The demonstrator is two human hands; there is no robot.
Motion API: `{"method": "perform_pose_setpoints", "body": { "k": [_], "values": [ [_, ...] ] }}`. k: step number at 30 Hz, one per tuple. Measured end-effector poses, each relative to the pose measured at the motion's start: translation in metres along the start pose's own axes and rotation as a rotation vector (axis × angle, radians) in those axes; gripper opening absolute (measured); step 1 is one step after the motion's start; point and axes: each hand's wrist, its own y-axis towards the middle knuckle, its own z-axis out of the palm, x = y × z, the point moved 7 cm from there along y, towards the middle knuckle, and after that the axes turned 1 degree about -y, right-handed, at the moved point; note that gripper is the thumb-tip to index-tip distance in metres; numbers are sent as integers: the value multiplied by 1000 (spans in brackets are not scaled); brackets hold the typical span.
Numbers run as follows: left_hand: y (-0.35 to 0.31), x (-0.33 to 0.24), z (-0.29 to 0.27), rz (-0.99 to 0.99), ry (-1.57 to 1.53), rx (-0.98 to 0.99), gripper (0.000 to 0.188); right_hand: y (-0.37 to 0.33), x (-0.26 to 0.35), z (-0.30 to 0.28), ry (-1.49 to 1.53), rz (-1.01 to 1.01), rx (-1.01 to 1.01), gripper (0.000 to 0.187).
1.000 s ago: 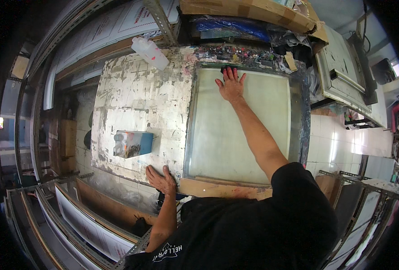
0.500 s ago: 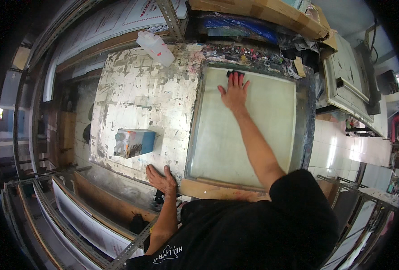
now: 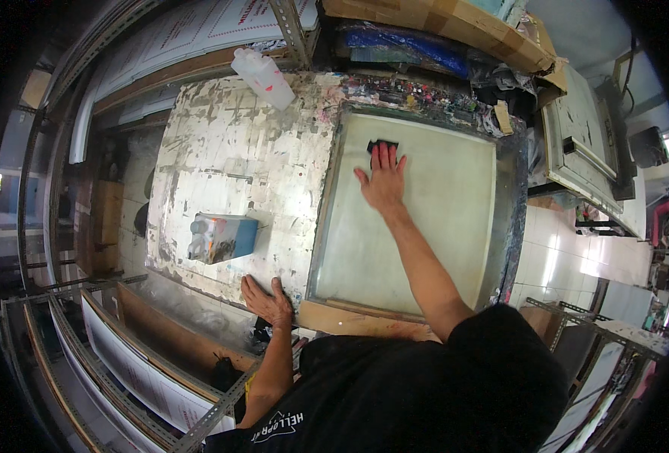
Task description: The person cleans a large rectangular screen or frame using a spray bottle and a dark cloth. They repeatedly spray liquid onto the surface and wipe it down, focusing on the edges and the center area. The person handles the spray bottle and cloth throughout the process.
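Note:
My right hand lies flat on the pale, greenish screen mesh, near its far left part. Its fingers press a small black cloth against the surface, the thumb spread to the left. The screen sits in a frame on the right half of the worktable. Resting at the near edge of the worn white tabletop, my left hand has its fingers apart and holds nothing. Farther in from that hand stands a rectangular metal can with a blue side and a cap.
A translucent plastic bottle with red stains is at the table's far edge. Beyond the screen runs a strip crusted with ink. A cardboard box is behind it. Metal racks with boards stand at near left.
My right hand has slid the black cloth nearer to me and slightly left, off the screen's far edge. My left hand remains on the table edge.

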Motion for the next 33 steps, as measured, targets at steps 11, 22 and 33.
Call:
{"method": "perform_pose_setpoints", "body": {
  "k": [11,22,33],
  "values": [
    [0,3,5,8,-34,-16,76,59,-17,-5,-21,50,4,74],
    [-4,6,5,19,7,-17,76,-26,-286,-72,-217,532,-275,68],
    [-4,2,0,-4,-46,-32,81,54,-91,-21,27,123,11,84]
  ]
}}
